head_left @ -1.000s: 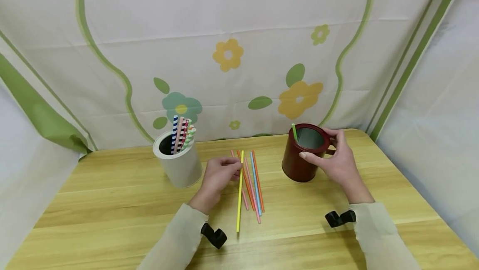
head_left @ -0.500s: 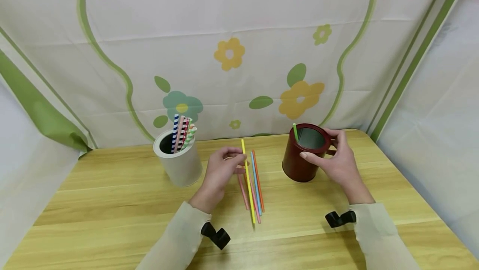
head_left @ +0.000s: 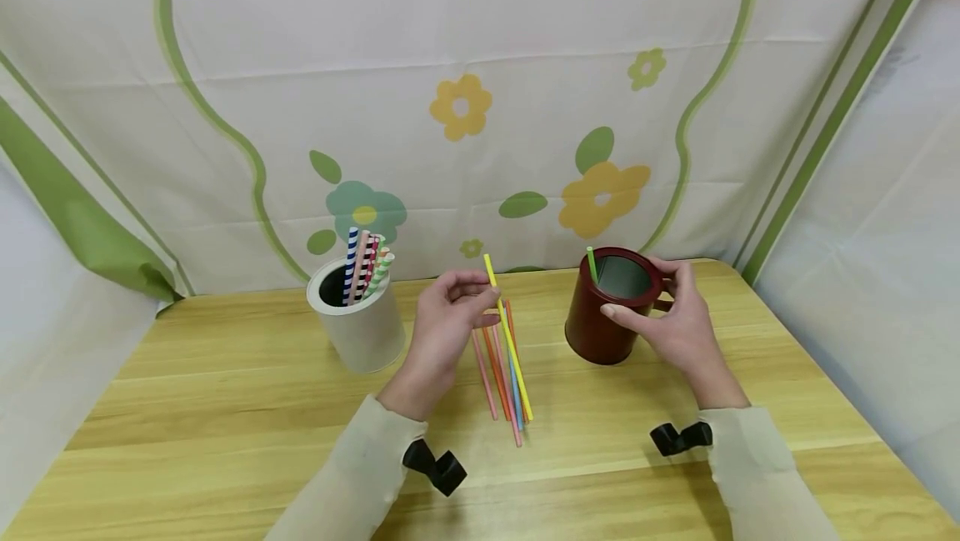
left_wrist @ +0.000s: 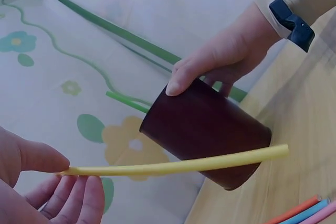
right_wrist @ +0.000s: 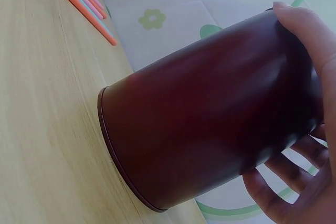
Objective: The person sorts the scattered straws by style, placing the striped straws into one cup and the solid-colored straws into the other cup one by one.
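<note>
Between thumb and fingers, my left hand (head_left: 444, 320) pinches a yellow straw (head_left: 513, 351) near its upper end. The straw slants down to the right, above several plain straws, among them a pink straw (head_left: 483, 374), on the table. In the left wrist view the yellow straw (left_wrist: 173, 167) crosses in front of the dark red mug (left_wrist: 210, 129). My right hand (head_left: 682, 333) grips that mug (head_left: 600, 328) at its handle side, thumb near the rim. One green straw (head_left: 592, 264) leans inside the mug. The right wrist view shows the mug (right_wrist: 205, 114) standing on its base.
A white canister (head_left: 363, 337) holding several striped straws (head_left: 363, 266) stands at the left. A patterned cloth (head_left: 525, 49) hangs behind the wooden table (head_left: 225, 408). Each wrist wears a black camera mount.
My left hand has lifted the yellow straw off the pile, moving up and slightly right, and its lower end has swung right. The right hand and the mug have stayed put.
</note>
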The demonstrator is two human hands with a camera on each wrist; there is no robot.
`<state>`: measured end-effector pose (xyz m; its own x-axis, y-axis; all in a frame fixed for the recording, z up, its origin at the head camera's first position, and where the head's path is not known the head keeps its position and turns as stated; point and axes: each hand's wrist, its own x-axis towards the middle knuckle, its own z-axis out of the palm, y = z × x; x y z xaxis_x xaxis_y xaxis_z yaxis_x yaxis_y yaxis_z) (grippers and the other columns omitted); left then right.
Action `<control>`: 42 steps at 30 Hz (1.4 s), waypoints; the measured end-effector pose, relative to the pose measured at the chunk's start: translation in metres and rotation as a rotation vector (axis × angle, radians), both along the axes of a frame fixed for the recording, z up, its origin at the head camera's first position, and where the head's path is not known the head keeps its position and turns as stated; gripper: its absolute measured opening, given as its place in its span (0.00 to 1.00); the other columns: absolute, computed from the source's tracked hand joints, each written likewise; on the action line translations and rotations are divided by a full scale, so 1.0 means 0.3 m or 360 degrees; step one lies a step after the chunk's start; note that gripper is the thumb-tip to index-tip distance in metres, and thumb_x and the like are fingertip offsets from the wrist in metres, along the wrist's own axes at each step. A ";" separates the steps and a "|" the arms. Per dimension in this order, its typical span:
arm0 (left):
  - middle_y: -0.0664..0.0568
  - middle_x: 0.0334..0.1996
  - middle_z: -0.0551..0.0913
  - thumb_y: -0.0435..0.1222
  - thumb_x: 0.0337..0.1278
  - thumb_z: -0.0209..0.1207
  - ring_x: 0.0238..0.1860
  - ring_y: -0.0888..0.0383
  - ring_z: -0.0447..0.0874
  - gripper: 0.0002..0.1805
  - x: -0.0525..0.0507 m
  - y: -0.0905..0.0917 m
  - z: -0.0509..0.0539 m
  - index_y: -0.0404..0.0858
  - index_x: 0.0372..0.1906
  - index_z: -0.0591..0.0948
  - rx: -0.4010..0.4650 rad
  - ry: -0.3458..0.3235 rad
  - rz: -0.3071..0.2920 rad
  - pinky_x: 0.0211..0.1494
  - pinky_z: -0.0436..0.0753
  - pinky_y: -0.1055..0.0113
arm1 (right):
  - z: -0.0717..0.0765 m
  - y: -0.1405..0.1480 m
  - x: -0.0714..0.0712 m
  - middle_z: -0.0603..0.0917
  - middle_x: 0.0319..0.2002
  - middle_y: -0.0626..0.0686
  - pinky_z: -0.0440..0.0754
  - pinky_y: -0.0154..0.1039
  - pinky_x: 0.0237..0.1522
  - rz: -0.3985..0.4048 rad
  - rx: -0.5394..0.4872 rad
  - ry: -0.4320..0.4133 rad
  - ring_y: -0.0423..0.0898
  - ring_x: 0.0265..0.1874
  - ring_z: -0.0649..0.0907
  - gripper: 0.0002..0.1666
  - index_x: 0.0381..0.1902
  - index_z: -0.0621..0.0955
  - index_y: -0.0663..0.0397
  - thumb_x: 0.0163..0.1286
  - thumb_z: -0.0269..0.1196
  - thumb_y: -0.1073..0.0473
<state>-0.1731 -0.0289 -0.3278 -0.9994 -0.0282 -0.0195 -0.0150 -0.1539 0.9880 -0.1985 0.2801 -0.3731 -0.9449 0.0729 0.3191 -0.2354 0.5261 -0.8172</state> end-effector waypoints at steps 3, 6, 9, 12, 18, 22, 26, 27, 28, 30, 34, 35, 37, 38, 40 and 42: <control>0.45 0.48 0.84 0.30 0.71 0.67 0.42 0.58 0.87 0.15 0.004 0.001 0.011 0.32 0.58 0.83 0.0011 0.0022 -0.0002 0.49 0.94 0.63 | -0.001 0.000 -0.002 0.76 0.72 0.52 0.75 0.32 0.56 0.0002 -0.0004 -0.0001 0.35 0.61 0.74 0.54 0.77 0.64 0.51 0.62 0.82 0.51; 0.46 0.47 0.85 0.30 0.72 0.67 0.42 0.58 0.88 0.15 0.006 0.004 0.019 0.31 0.58 0.84 0.0020 0.0036 -0.0002 0.49 0.93 0.63 | -0.003 0.001 -0.003 0.76 0.72 0.51 0.75 0.33 0.56 0.0008 -0.0010 0.0007 0.36 0.61 0.74 0.54 0.77 0.64 0.51 0.62 0.82 0.52; 0.47 0.47 0.85 0.30 0.71 0.67 0.42 0.59 0.88 0.14 0.006 0.007 0.030 0.32 0.58 0.85 0.0037 0.0053 -0.0003 0.49 0.93 0.63 | -0.005 0.002 -0.004 0.76 0.73 0.51 0.74 0.32 0.55 0.0013 -0.0007 0.0018 0.37 0.61 0.74 0.54 0.77 0.64 0.51 0.62 0.82 0.52; 0.47 0.47 0.86 0.29 0.71 0.67 0.42 0.58 0.90 0.14 0.007 0.010 0.045 0.31 0.58 0.85 0.0064 0.0083 -0.0008 0.51 0.94 0.62 | -0.006 0.002 -0.004 0.76 0.73 0.51 0.74 0.32 0.55 0.0013 -0.0011 0.0024 0.37 0.61 0.74 0.53 0.77 0.65 0.51 0.62 0.82 0.53; 0.46 0.46 0.85 0.29 0.71 0.67 0.43 0.57 0.91 0.12 0.013 0.018 0.075 0.30 0.54 0.83 0.0129 0.0157 0.0016 0.52 0.94 0.58 | -0.005 0.002 -0.004 0.76 0.72 0.51 0.74 0.32 0.55 0.0014 -0.0028 0.0020 0.37 0.61 0.75 0.53 0.77 0.64 0.51 0.62 0.82 0.53; 0.47 0.45 0.84 0.27 0.70 0.67 0.43 0.57 0.90 0.10 0.017 0.020 0.098 0.30 0.52 0.83 0.0193 0.0190 0.0033 0.53 0.94 0.57 | -0.005 0.001 -0.005 0.76 0.73 0.51 0.74 0.32 0.55 0.0018 -0.0028 0.0029 0.37 0.61 0.75 0.53 0.76 0.65 0.52 0.62 0.82 0.53; 0.47 0.45 0.84 0.27 0.70 0.67 0.43 0.57 0.91 0.09 0.019 0.019 0.115 0.30 0.51 0.83 0.0236 0.0230 0.0050 0.53 0.94 0.58 | -0.006 0.000 -0.006 0.76 0.73 0.50 0.74 0.32 0.54 0.0019 -0.0024 0.0038 0.37 0.61 0.75 0.53 0.76 0.65 0.51 0.61 0.82 0.54; 0.47 0.44 0.84 0.26 0.70 0.67 0.43 0.57 0.92 0.09 0.018 0.019 0.118 0.30 0.51 0.83 0.0246 0.0243 0.0051 0.53 0.94 0.58 | -0.006 0.001 -0.006 0.76 0.73 0.50 0.74 0.32 0.54 0.0018 -0.0024 0.0037 0.37 0.61 0.74 0.53 0.76 0.65 0.51 0.61 0.82 0.54; 0.47 0.44 0.84 0.26 0.70 0.67 0.43 0.56 0.92 0.09 0.018 0.020 0.122 0.30 0.51 0.83 0.0257 0.0252 0.0050 0.53 0.94 0.59 | -0.006 0.001 -0.006 0.76 0.73 0.50 0.74 0.31 0.54 0.0016 -0.0025 0.0036 0.37 0.61 0.74 0.53 0.76 0.65 0.51 0.61 0.82 0.54; 0.47 0.43 0.84 0.26 0.70 0.66 0.42 0.55 0.92 0.09 0.017 0.021 0.127 0.30 0.51 0.83 0.0291 0.0267 0.0044 0.53 0.94 0.59 | -0.006 0.002 -0.006 0.76 0.72 0.51 0.74 0.31 0.54 0.0013 -0.0029 0.0032 0.37 0.61 0.74 0.53 0.76 0.65 0.51 0.61 0.82 0.54; 0.48 0.43 0.84 0.25 0.69 0.67 0.43 0.56 0.93 0.09 0.016 0.024 0.138 0.30 0.51 0.83 0.0362 0.0297 0.0059 0.56 0.93 0.59 | -0.007 0.003 -0.005 0.76 0.72 0.51 0.75 0.33 0.54 0.0015 -0.0031 0.0023 0.38 0.61 0.74 0.53 0.76 0.65 0.52 0.62 0.82 0.53; 0.48 0.43 0.84 0.25 0.69 0.66 0.43 0.56 0.93 0.09 0.016 0.025 0.141 0.30 0.51 0.82 0.0377 0.0308 0.0067 0.56 0.93 0.60 | -0.007 0.003 -0.005 0.76 0.72 0.51 0.75 0.33 0.55 0.0016 -0.0031 0.0022 0.38 0.61 0.74 0.53 0.76 0.65 0.52 0.61 0.82 0.53; 0.49 0.43 0.85 0.24 0.69 0.66 0.42 0.57 0.93 0.09 0.017 0.026 0.146 0.31 0.50 0.82 0.0398 0.0331 0.0084 0.56 0.93 0.61 | -0.008 0.003 -0.005 0.76 0.72 0.51 0.75 0.34 0.55 0.0018 -0.0027 0.0022 0.38 0.61 0.74 0.53 0.76 0.65 0.52 0.62 0.82 0.53; 0.49 0.43 0.84 0.24 0.69 0.67 0.42 0.58 0.93 0.09 0.017 0.027 0.149 0.31 0.50 0.82 0.0403 0.0343 0.0091 0.56 0.93 0.61 | -0.008 0.002 -0.005 0.76 0.72 0.51 0.75 0.35 0.55 0.0018 -0.0025 0.0023 0.38 0.61 0.74 0.53 0.76 0.64 0.52 0.62 0.82 0.53; 0.49 0.43 0.85 0.24 0.69 0.67 0.42 0.58 0.93 0.09 0.018 0.029 0.153 0.31 0.50 0.82 0.0418 0.0367 0.0100 0.55 0.93 0.62 | -0.008 0.002 -0.005 0.76 0.73 0.51 0.75 0.34 0.55 0.0014 -0.0022 0.0027 0.38 0.61 0.75 0.53 0.76 0.65 0.52 0.61 0.82 0.53; 0.49 0.43 0.85 0.24 0.69 0.66 0.42 0.58 0.94 0.08 0.020 0.030 0.154 0.31 0.49 0.82 0.0431 0.0390 0.0108 0.55 0.93 0.62 | -0.008 0.001 -0.007 0.76 0.73 0.51 0.76 0.34 0.55 0.0014 -0.0021 0.0034 0.37 0.61 0.75 0.53 0.76 0.65 0.51 0.61 0.82 0.53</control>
